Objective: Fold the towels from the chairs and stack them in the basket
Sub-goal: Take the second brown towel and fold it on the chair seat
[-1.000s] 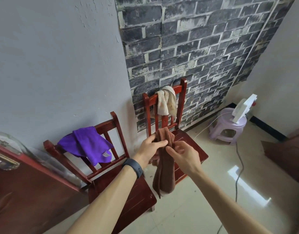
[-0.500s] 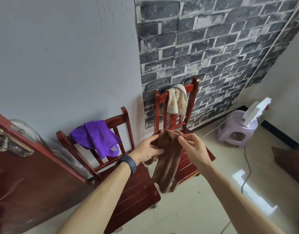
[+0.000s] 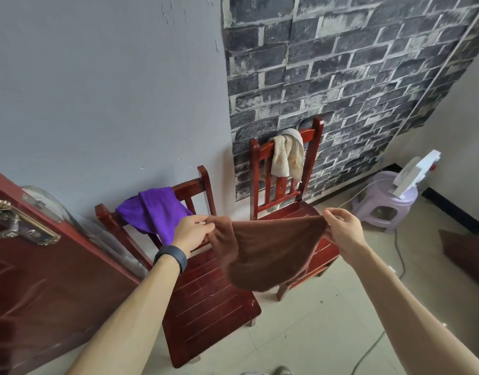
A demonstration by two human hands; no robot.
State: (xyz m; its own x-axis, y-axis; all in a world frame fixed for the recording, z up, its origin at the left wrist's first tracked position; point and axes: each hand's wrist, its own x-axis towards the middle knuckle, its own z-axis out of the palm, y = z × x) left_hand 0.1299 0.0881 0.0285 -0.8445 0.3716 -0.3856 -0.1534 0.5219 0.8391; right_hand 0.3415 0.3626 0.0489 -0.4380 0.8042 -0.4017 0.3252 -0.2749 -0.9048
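— Where is your left grip point(image 3: 192, 234)?
— At the left corner of the brown towel point(image 3: 268, 253). Thumb and fingers pinch its top edge, back of the hand up. A dark band point(image 3: 171, 257) wraps that wrist, and my bare forearm reaches out below it.
— And the other one?
— My right grip point(image 3: 343, 231) pinches the towel's right corner, at about the same height. Both arms are extended forward and apart, with the towel spread between them.

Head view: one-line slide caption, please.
Left hand and right hand hold a brown towel spread by its corners; purple towel and cream towel hang on chair backs.
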